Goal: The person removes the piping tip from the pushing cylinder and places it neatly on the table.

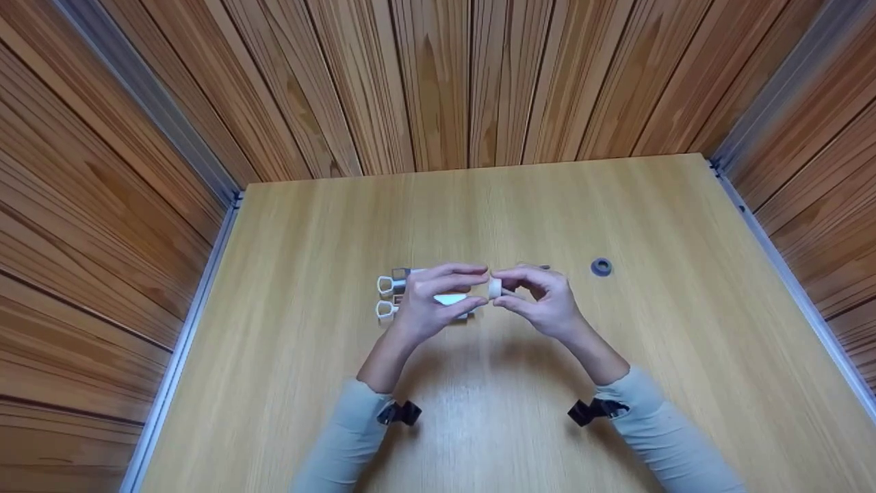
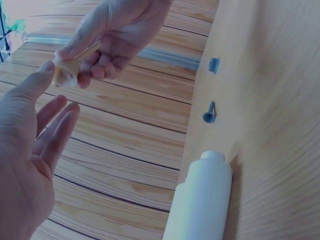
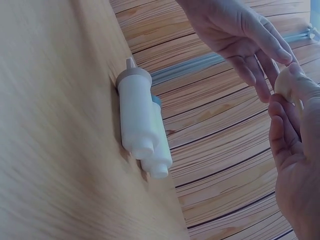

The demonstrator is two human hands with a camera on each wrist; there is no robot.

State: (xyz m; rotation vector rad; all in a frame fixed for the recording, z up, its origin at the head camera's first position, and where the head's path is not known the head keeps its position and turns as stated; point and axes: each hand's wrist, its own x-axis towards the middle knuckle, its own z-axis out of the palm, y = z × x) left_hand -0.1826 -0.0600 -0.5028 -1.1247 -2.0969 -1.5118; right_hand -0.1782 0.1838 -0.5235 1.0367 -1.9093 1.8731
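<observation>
My right hand [image 1: 545, 305] pinches a cream-white screw cap [image 1: 494, 288] between thumb and fingers. In the left wrist view a thin spout on this nozzle cap [image 2: 67, 72] points back toward the right palm, and its hollow side faces my left hand [image 2: 32, 135]. The left thumb tip is at the cap's rim; whether it touches cannot be told. The other left fingers are extended and loose. Below the hands, two white bottles lie side by side on the table: a nearer bottle [image 3: 137, 107] with a grey-brown base and another bottle [image 3: 159, 142] with a teal base.
A blue-grey ring [image 1: 601, 267] lies on the wooden table [image 1: 657, 329] to the right. Near the right hand is a blue-grey nozzle piece [image 2: 210, 115]. White loop handles [image 1: 386, 309] stick out at the bottles' left ends. Wood-panelled walls [image 1: 438, 89] enclose the table's back and sides.
</observation>
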